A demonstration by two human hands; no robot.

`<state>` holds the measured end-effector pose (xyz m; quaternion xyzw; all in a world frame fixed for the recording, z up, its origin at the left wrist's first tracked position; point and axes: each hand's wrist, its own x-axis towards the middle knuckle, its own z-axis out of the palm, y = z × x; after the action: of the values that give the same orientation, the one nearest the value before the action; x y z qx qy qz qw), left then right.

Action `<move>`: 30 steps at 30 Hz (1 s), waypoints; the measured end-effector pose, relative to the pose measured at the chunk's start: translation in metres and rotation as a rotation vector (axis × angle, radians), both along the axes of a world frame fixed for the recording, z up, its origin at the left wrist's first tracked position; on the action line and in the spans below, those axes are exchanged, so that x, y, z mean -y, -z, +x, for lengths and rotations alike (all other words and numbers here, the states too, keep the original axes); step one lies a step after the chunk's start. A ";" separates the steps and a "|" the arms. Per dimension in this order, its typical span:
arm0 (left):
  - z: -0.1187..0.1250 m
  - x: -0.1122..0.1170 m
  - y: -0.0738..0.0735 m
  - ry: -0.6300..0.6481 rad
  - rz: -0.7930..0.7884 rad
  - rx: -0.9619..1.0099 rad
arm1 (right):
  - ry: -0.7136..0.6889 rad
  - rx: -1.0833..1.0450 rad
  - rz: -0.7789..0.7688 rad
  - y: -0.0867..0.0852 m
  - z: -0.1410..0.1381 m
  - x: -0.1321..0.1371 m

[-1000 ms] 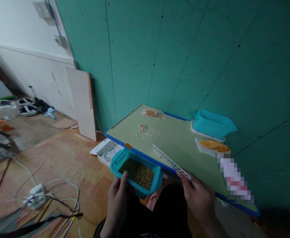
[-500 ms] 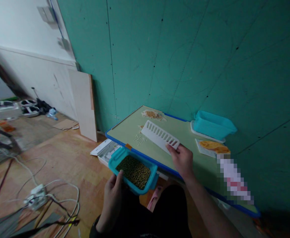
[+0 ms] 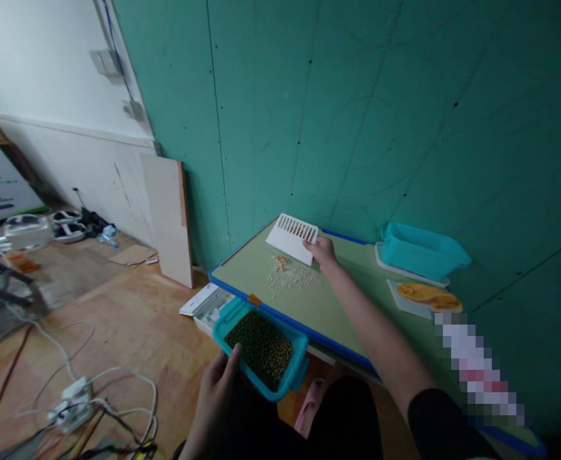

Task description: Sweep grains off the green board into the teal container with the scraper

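Note:
My left hand (image 3: pixel 219 382) grips the near left rim of a turquoise plastic box (image 3: pixel 299 340), thumb over the edge. Dark green beans (image 3: pixel 248 331) and yellowish beans (image 3: pixel 278 359) fill it, and it sits just below the table's front edge. Reaching across the table, my right hand (image 3: pixel 323 253) is closed on the right end of a white slotted plastic plate (image 3: pixel 287 248). The plate is tilted near the far edge, and yellow beans show through its slots. On the near side of it, white rice-like grains (image 3: pixel 294 280) lie scattered beside a small heap of yellow beans (image 3: pixel 281 259).
On the green table (image 3: pixel 331 319), a turquoise tub (image 3: pixel 422 249) stands on a white lid at the right, by a yellow cloth-like thing (image 3: pixel 429 295). A green wall (image 3: pixel 271 128) rises behind. Cables and a power strip (image 3: pixel 76 402) lie on the floor at left.
My right hand has moved the slotted plate away from me and slightly left, from over the white grains to the far bean pile. My left hand still holds the box in about the same place.

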<state>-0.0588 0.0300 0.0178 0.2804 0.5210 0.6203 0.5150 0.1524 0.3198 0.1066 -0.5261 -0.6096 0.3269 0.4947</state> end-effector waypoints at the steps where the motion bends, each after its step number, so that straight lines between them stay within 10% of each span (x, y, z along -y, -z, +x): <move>1: 0.001 0.000 -0.001 0.002 -0.009 0.001 | 0.011 -0.016 -0.016 0.002 0.000 -0.004; 30: 0.003 0.001 0.007 0.013 -0.016 0.084 | -0.057 -0.265 -0.305 0.013 -0.005 -0.006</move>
<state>-0.0555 0.0294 0.0104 0.2533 0.5021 0.6237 0.5428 0.1474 0.3262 0.0932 -0.5299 -0.4972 0.4956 0.4757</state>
